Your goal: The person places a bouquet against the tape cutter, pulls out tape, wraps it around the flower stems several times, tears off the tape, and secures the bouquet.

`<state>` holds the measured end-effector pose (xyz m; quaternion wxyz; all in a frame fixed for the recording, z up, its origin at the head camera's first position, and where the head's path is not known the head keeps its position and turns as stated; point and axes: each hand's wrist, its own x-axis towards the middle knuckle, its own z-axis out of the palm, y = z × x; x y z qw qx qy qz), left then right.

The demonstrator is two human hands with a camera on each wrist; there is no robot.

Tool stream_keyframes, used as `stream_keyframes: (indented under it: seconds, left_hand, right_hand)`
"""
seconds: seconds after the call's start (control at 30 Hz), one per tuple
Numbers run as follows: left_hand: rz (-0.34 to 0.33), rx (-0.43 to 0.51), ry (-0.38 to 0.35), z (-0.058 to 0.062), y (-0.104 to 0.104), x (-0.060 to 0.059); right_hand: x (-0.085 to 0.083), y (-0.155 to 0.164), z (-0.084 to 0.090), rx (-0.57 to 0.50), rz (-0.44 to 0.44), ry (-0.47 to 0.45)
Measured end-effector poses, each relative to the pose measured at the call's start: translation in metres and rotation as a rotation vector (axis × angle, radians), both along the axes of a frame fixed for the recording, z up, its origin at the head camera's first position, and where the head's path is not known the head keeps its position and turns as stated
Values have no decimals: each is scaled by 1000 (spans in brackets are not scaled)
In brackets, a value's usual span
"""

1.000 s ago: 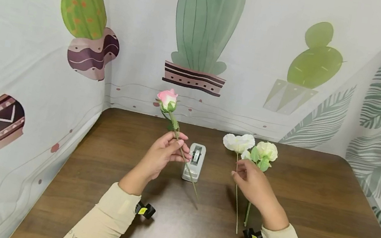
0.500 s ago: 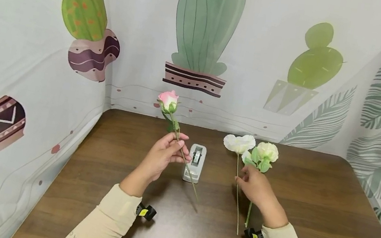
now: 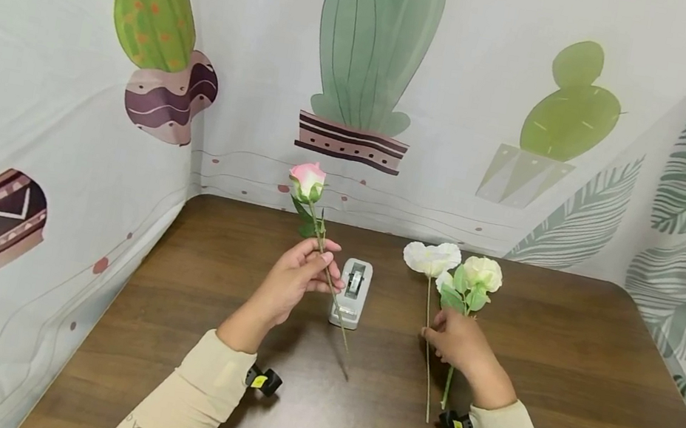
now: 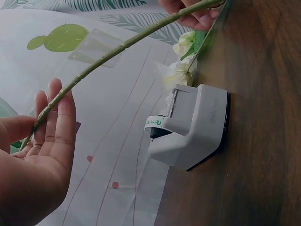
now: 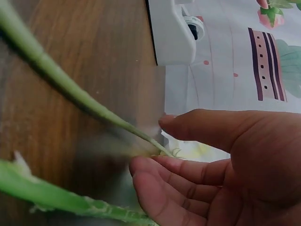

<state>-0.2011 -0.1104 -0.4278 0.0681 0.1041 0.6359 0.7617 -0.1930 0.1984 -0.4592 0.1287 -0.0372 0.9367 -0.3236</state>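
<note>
My left hand [image 3: 299, 278] holds a pink rose [image 3: 308, 180] by its stem, between thumb and fingers, with the bloom up and away from me. In the left wrist view the rose's stem [image 4: 106, 57] slants across above the tape dispenser [image 4: 204, 125]. A white flower [image 3: 433, 260] and a cream flower [image 3: 482, 273] with green leaves lie side by side at the right. Over their stems is my right hand [image 3: 460, 341]. In the right wrist view a gap shows between its thumb and fingers, with the white flower's stem [image 5: 89, 101] running past that gap.
The grey-white tape dispenser [image 3: 352, 294] stands on the brown wooden table [image 3: 310, 418] just right of my left hand. Behind the table hangs a white cloth [image 3: 256, 80] printed with cacti and leaves.
My right hand has shifted slightly nearer to me along the flower stems. The pink rose has turned a little, its bloom going right and its stem's lower end left.
</note>
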Motion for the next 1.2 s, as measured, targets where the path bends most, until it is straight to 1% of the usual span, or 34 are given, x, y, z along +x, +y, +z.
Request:
stream_keyframes:
  seconds: [0.2,0.3,0.67,0.83,1.03,1.2]
  left_hand:
    - [2,1,-5,-1,0,0]
    - [1,2,-6,-1,0,0]
    - [-1,-8,4,0,1,1]
    - [3,-21,4,-2,0,1]
    - [12,-27,1,-2,1,1]
    - [18,-43,2,-1,1,2]
  right_hand:
    - [0,-2,-3,21,9,-71]
    - [0,-2,-5,19,9,-87]
    - [-1,-2,-6,9,14,-62]
    - [0,-3,-3,19,30,-48]
    - [2,-3,1,34,29,-40]
    - [2,-4,4,26,41,-19]
